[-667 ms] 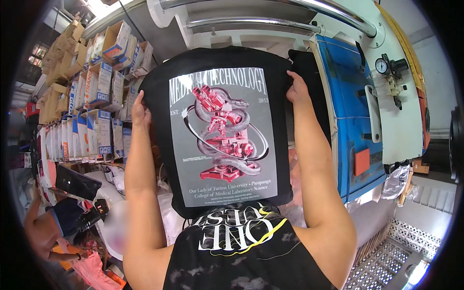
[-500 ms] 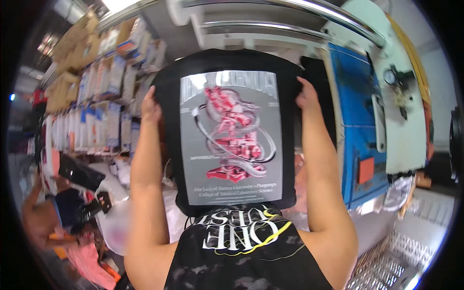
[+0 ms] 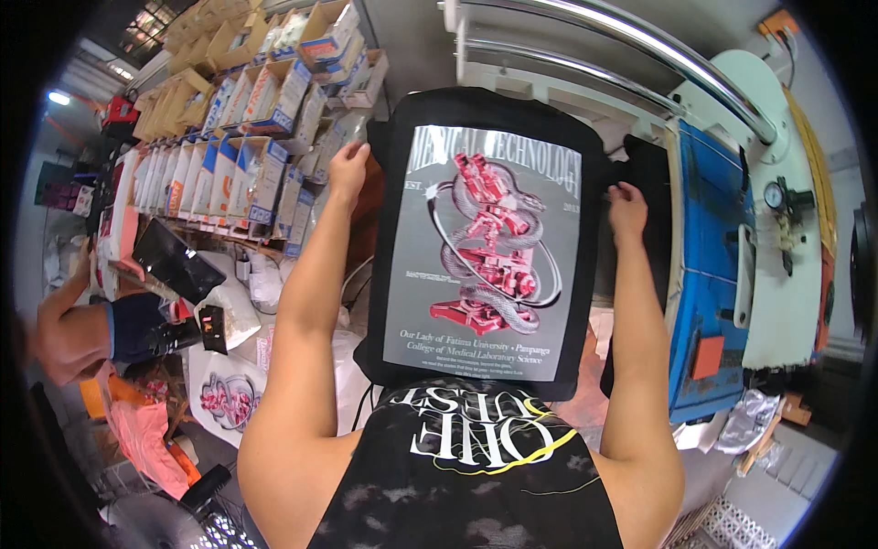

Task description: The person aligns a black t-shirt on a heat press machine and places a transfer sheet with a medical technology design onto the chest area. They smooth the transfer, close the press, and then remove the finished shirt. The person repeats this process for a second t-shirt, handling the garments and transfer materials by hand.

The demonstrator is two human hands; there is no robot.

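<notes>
A black shirt (image 3: 384, 302) lies spread flat before me, its neck end away from me. On its front is a large grey rectangular print (image 3: 425, 320) with a red microscope and a silver snake coiled round it. Beyond the shirt's far left corner, my left hand (image 3: 348, 171) is closed, fingertips at the edge of the black cloth. My right hand (image 3: 628, 212) is closed too, with curled fingers at the cloth on the far right side. The small bit of cloth in each hand is mostly hidden by the fingers.
Metal rails (image 3: 567, 55) run across the far side. A blue machine panel (image 3: 709, 274) and a pressure gauge (image 3: 775, 194) stand at right. Boxes of packets (image 3: 247, 183) fill the shelves at left. Below them a co-worker's arm (image 3: 69, 320) shows, near a white printed sheet (image 3: 229, 389).
The whole view has shifted, so the shirt appears farther right. Both my hands now stand a little farther out from the shirt's sides; the print stays flat on it.
</notes>
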